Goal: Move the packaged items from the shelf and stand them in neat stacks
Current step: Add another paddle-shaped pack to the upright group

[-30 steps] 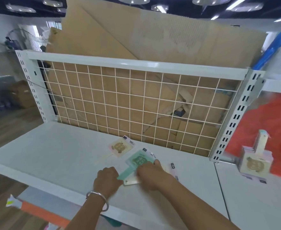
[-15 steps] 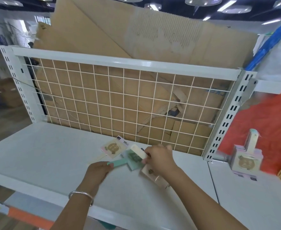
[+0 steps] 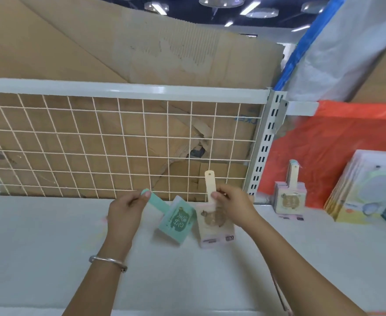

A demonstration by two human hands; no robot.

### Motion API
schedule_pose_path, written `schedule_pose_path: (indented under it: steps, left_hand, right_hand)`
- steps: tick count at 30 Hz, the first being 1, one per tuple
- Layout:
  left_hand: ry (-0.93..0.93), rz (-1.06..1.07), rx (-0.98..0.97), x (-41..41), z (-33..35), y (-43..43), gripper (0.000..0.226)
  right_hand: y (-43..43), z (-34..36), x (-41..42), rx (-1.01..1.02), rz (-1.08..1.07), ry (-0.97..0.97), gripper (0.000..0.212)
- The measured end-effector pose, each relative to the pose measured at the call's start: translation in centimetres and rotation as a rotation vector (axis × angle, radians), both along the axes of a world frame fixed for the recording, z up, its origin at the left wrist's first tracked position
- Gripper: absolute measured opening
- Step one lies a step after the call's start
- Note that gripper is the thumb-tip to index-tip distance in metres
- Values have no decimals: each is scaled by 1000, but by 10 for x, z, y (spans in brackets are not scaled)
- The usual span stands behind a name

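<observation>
Head view. The landmark is the white slotted upright that rises from the back edge of the white shelf. Left of the upright, in front of its foot, both hands are raised over the shelf, each grasping one packaged item. The left hand, the farther from the upright, pinches the long tab of a green package between thumb and curled fingers. This package hangs tilted, its body slanting down toward the upright's side. The right hand, just left of the upright's foot, has its fingers curled round the cream tab of a pink package, held nearly upright with its printed face toward the camera. The two packages are side by side, their near edges touching or almost so. Whether either rests on the shelf cannot be told. A metal bangle circles the left wrist. Right of the upright, near its foot, a small stack of like packages stands on the shelf, tabs pointing up. Farther right of the upright, a row of flat boxes leans against a red sheet. Left of the upright, a white wire grid forms the back of the shelf, with brown cardboard behind and above it.
</observation>
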State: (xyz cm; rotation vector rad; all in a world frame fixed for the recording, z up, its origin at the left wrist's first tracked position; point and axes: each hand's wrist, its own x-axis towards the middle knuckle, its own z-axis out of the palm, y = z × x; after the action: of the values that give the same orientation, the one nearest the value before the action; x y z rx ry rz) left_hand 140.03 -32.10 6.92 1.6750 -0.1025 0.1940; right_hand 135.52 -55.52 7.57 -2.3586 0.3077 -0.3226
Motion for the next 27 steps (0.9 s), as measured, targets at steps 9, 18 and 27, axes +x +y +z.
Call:
schedule_pose_path:
  steps: [9, 18, 27]
  left_hand:
    - [-146, -266, 71, -22, 28, -111, 11]
    - [-167, -395, 91, -60, 25, -230, 13]
    - [-208, -368, 186, -79, 23, -306, 18]
  right_hand:
    - [-106, 4, -77, 243, -303, -219, 40]
    - [-225, 3, -114, 233, -382, -274, 18]
    - [-287, -9, -82, 244, -181, -201, 22]
